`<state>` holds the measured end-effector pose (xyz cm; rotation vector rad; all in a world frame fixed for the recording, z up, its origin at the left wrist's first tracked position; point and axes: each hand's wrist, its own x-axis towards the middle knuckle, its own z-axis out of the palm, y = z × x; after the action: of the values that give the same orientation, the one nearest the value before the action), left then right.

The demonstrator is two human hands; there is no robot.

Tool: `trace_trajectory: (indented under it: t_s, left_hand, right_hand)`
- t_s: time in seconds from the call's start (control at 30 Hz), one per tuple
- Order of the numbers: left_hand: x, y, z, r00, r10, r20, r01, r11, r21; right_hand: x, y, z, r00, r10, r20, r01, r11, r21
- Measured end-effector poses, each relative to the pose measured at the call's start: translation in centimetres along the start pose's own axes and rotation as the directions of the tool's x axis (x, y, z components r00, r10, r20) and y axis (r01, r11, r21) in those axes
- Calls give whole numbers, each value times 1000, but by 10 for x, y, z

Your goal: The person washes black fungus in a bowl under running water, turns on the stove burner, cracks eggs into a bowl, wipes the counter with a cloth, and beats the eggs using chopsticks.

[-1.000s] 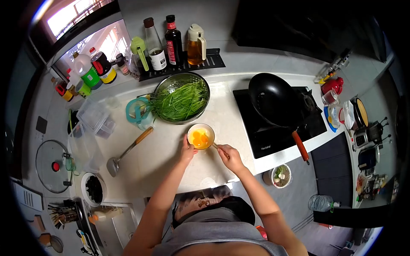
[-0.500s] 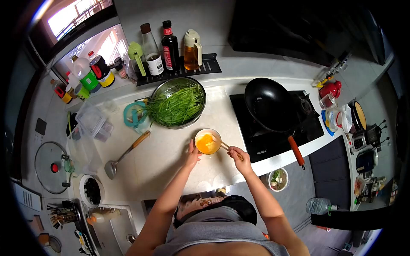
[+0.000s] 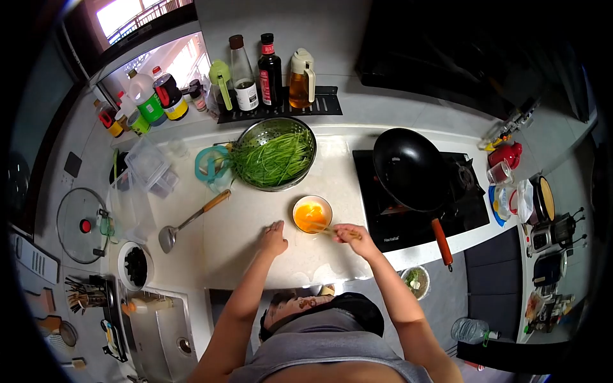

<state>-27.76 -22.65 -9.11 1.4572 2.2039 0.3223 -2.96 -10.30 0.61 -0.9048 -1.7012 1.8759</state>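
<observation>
A small bowl (image 3: 312, 205) holding orange-yellow egg stands on the pale countertop (image 3: 255, 210). My right hand (image 3: 351, 236), right of the bowl, is closed on chopsticks (image 3: 325, 229), whose tips reach into the egg. To the lower left of the bowl, apart from it, my left hand (image 3: 274, 239) rests near the counter surface with its fingers somewhat spread and nothing in it. Behind the bowl sits a metal colander (image 3: 310, 137) filled with long green chives (image 3: 271, 159).
Right of the bowl, a black wok (image 3: 408, 169) sits on the hob (image 3: 396, 239). A spatula (image 3: 191, 220), clear plastic boxes (image 3: 150, 169) and a bowl of dark food (image 3: 135, 265) are at the left. Bottles (image 3: 270, 80) line the back shelf. A sink (image 3: 159, 338) is at the lower left.
My left hand has let go of the bowl and moved left of it. The chopsticks in my right hand have moved into the egg. The camera view has shifted slightly.
</observation>
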Motion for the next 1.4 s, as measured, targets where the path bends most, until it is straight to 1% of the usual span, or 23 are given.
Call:
trace_trajectory:
  t_s: [0.07, 0.1, 0.17, 0.2, 0.23, 0.33, 0.37, 0.47, 0.5, 0.6, 0.63, 0.7, 0.73, 0.77, 0.87, 0.9, 1.0, 1.03, 1.13, 1.17, 1.27, 1.37, 1.4]
  left_hand:
    - [2, 1, -2, 998, -42, 44, 40, 998, 48]
    - [5, 3, -2, 995, -82, 59, 78, 995, 65]
    - [6, 5, 0, 985, -139, 100, 130, 988, 87]
    - [4, 10, -6, 980, -157, 122, 146, 985, 92]
    - [2, 15, -12, 974, -175, 146, 161, 982, 98]
    - [1, 20, -16, 964, -202, 175, 178, 974, 141]
    - [0, 22, -16, 963, -206, 173, 182, 973, 145]
    - [-1, 23, -17, 959, -223, 172, 195, 967, 163]
    - [-1, 25, -18, 957, -231, 178, 201, 965, 170]
    - [-3, 31, -20, 946, -257, 196, 218, 955, 200]
    - [-3, 32, -22, 943, -266, 200, 223, 951, 213]
    - [-1, 31, -22, 941, -271, 203, 227, 950, 216]
    - [-1, 31, -21, 939, -274, 207, 229, 949, 218]
    - [-1, 30, -20, 938, -274, 212, 228, 949, 218]
    - [1, 30, -22, 938, -271, 216, 224, 950, 219]
    - [1, 29, -21, 939, -270, 216, 224, 951, 214]
    - [3, 26, -19, 938, -266, 221, 220, 952, 213]
    - [3, 26, -19, 938, -265, 224, 218, 952, 216]
    - [4, 24, -18, 937, -270, 222, 230, 954, 190]
    - [4, 24, -18, 937, -269, 223, 230, 955, 189]
    - [5, 24, -19, 937, -264, 227, 223, 955, 194]
    - [3, 24, -19, 937, -262, 233, 217, 955, 201]
    - [4, 24, -19, 936, -262, 234, 216, 955, 202]
  right_hand:
    - [2, -5, 3, 989, -11, -149, 28, 993, 114]
    - [1, -4, 3, 984, -109, -142, 82, 980, -182]
    - [1, -3, -1, 997, 62, -42, -61, 997, 37]
    - [0, -9, 0, 990, 139, 22, -141, 980, 140]
    - [-1, -13, 1, 989, 129, -75, -108, 966, 235]
    - [3, 8, -1, 998, -66, -11, 64, 993, -100]
    - [3, 13, -4, 994, 85, 71, -90, 994, 62]
    - [3, -7, 2, 985, 69, -155, -32, 973, 229]
    - [3, -2, 1, 992, -78, -99, 68, 992, -103]
    - [2, 0, -4, 988, 140, 62, -149, 975, 167]
    - [1, -4, 0, 991, 114, -65, -93, 962, 256]
    - [3, 5, -1, 1000, -6, -8, 6, 1000, 12]
    - [2, 6, -1, 998, -57, 31, 60, 992, -108]
    - [2, 7, -3, 989, 121, 83, -129, 986, 109]
    - [4, 13, -3, 987, -36, -159, 52, 994, 93]
    - [4, 12, -4, 996, -49, -76, 48, 999, -10]
    - [3, 0, -9, 985, 171, 36, -174, 959, 225]
    - [2, -5, -7, 989, 132, -69, -110, 958, 266]
    - [3, 1, -4, 999, 47, 13, -47, 999, 24]
    - [1, -1, -5, 989, 141, 35, -145, 978, 148]
    - [6, 16, -6, 986, -46, -159, 45, 999, -12]
    - [0, -4, -3, 989, 147, 29, -150, 973, 175]
    - [2, 3, -3, 996, 79, -40, -75, 993, 96]
